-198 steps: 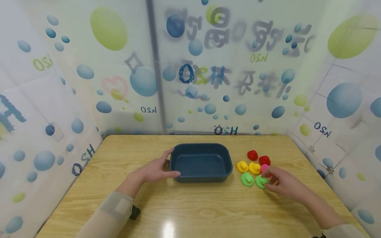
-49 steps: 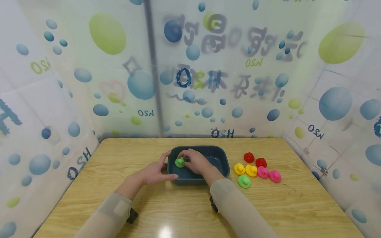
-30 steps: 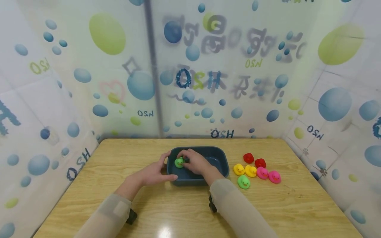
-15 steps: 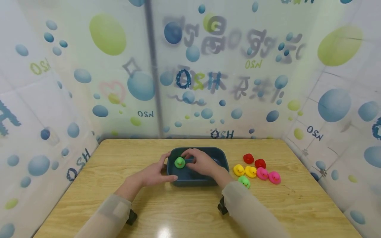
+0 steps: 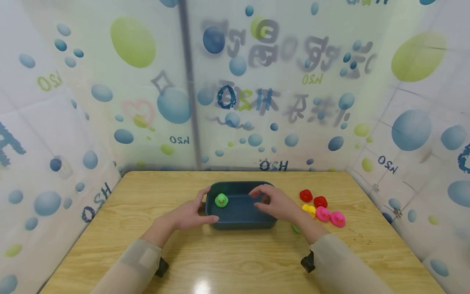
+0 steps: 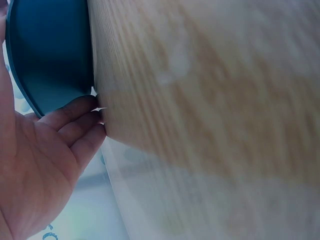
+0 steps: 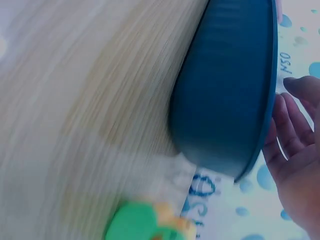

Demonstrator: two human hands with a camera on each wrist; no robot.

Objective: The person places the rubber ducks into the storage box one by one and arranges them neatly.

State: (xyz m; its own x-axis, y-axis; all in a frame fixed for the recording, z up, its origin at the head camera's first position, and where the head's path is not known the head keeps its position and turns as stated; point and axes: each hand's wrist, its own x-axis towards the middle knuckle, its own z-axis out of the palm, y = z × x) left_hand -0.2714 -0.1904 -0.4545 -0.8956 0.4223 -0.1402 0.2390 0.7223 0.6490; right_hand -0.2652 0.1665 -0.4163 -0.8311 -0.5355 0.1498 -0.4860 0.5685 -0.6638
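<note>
A dark blue rectangular tub (image 5: 240,224) stands on the table. My left hand (image 5: 187,214) holds its left end, thumb at the front rim and fingers along the outer side; the left wrist view shows the fingertips against the wall. One green rubber duck (image 5: 221,200) sits upright inside, near the left end. Over the tub's right end is my right hand (image 5: 277,203), fingers spread and bent a little, holding nothing. Right of it lie two red ducks (image 5: 306,195), two pink ducks (image 5: 323,214) and a yellow duck (image 5: 309,210). My right wrist partly covers another green duck (image 7: 135,222).
The wooden table (image 5: 220,261) ends at a patterned curtain (image 5: 235,134) behind, with more of it on both sides. A dark device (image 5: 161,267) is strapped at my left wrist and another (image 5: 308,261) at the right.
My right hand let go of the green duck in the tub's left part and moved right, out over the right end. Earlier it picked that duck from the group. The left hand stays put.
</note>
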